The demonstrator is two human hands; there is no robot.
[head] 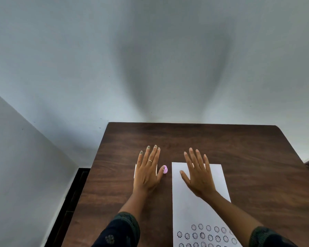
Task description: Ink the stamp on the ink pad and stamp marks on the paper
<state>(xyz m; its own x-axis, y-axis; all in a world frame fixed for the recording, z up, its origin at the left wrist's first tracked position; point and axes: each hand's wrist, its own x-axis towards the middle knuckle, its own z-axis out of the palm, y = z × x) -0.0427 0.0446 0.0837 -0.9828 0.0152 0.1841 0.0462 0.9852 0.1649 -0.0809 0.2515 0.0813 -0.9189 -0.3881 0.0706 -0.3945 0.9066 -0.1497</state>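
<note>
Pink stamp (165, 169), small and rounded, stands on the dark wooden table (239, 148) between the two hands, just beside the left hand's thumb. That left hand (147, 172) lies flat with fingers spread, holding nothing, over a white object (135, 171) whose edges show at either side of the hand; what it is cannot be told. White paper (185, 207) lies to the right of the stamp, with rows of round marks (202, 235) at its near end and blank room above. Right hand (199, 174) rests open, fingers spread, on the paper's far end. Bare tabletop stretches beyond to the wall (150, 68).
</note>
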